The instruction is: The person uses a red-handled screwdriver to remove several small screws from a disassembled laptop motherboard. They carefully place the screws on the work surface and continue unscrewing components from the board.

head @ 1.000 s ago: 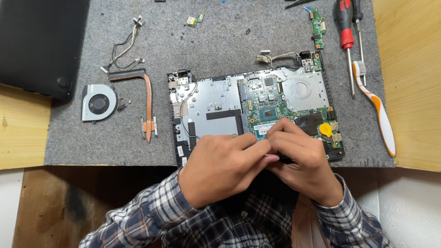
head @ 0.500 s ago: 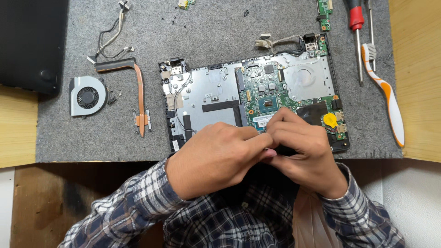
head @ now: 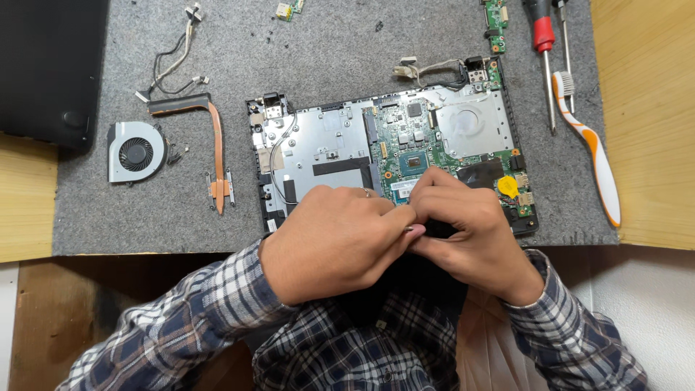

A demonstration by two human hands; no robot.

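Both hands have barely shifted. Left hand (head: 340, 239) and right hand (head: 470, 232) press together at the laptop base's (head: 326, 145) near edge, fingers closed on something small and dark, seemingly; what it is stays hidden.

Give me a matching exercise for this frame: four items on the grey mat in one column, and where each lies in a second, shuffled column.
Column 1
1. cooling fan
2. red-handled screwdriver
3. toothbrush
4. yellow disc

Column 2
A. on the circuit board, just beyond the right hand
B. far left of the mat, beside the copper heat pipe
C. at the mat's right edge, white and orange, right of the laptop base
D. top right of the mat, tip pointing toward the person

Pairs: 1-B, 2-D, 3-C, 4-A
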